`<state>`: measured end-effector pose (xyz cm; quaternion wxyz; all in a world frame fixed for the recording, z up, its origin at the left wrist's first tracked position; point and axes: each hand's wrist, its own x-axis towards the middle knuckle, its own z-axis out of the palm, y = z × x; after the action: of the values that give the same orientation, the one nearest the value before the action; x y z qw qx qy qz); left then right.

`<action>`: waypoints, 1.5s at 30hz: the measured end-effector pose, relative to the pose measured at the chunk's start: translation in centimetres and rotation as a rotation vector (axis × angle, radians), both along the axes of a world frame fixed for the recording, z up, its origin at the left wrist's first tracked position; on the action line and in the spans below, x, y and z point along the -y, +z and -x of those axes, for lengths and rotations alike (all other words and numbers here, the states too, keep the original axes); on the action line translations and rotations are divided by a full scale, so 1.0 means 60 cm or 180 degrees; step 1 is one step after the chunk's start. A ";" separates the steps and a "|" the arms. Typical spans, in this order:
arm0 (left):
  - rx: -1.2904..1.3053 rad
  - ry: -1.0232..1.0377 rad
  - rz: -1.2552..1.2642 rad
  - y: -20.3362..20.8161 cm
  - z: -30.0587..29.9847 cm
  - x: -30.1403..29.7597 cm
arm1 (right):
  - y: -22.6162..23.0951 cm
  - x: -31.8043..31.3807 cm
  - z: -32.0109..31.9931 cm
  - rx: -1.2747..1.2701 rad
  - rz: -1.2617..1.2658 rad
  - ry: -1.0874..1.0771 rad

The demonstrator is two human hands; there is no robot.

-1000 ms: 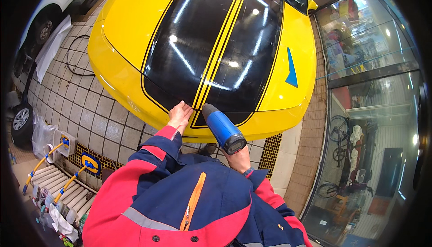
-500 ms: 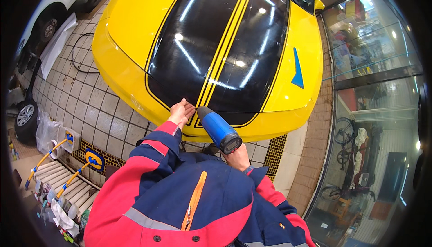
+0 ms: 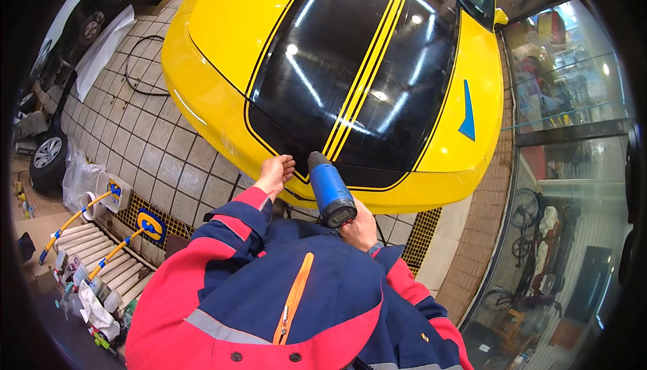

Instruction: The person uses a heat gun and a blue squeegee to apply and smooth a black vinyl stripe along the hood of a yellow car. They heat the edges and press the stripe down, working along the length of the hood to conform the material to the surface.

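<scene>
Heat gun (image 3: pixel 331 193) sat clamped in my right hand (image 3: pixel 362 228) before the yellow car (image 3: pixel 207 104), apparently tilted to aim its nozzle (image 3: pixel 315 159) at the car's black panel (image 3: pixel 283 126), while my left hand (image 3: pixel 273 172) curled its fingers together near the car's front, any hold unclear.

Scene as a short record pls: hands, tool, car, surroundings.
left_hand: left hand, fingers curled, at car's front edge; contact unclear
right_hand: right hand, gripping blue-and-black heat gun
tool_aim: nozzle toward the car's front
car: yellow car, black hood section, yellow stripes
on_car: blue angular piece, right side of picture
surroundings: tiled floor, silver-rimmed wheel left, glass front right
</scene>
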<state>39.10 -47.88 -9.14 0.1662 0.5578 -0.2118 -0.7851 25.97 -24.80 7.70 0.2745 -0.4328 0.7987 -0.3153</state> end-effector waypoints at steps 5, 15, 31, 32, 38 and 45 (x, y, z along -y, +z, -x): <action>-0.0012 -0.0218 0.0193 0.004 -0.012 0.021 | -0.003 0.017 -0.021 0.0096 0.0030 -0.0115; 0.1286 -0.1583 0.3839 0.048 0.046 0.047 | -0.044 -0.036 -0.005 0.0258 0.0223 -0.0688; 0.0578 -0.2664 0.5954 0.164 0.314 -0.044 | -0.024 -0.203 0.056 0.1896 0.1493 -0.2996; 0.0223 -0.2694 0.5933 0.174 0.352 -0.056 | -0.016 -0.222 0.065 0.1942 0.1478 -0.3129; -0.0532 -0.3151 0.6175 0.213 0.642 -0.124 | 0.004 -0.323 0.153 0.2254 0.1778 -0.3885; -0.0189 -0.3824 0.7648 0.204 1.064 -0.149 | -0.049 -0.443 0.278 0.2263 0.1380 -0.3763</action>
<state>-24.73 -38.93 3.12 0.1860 -0.1282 -0.9711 -0.0769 9.32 1.79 4.77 0.2093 0.1557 0.6812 -0.6841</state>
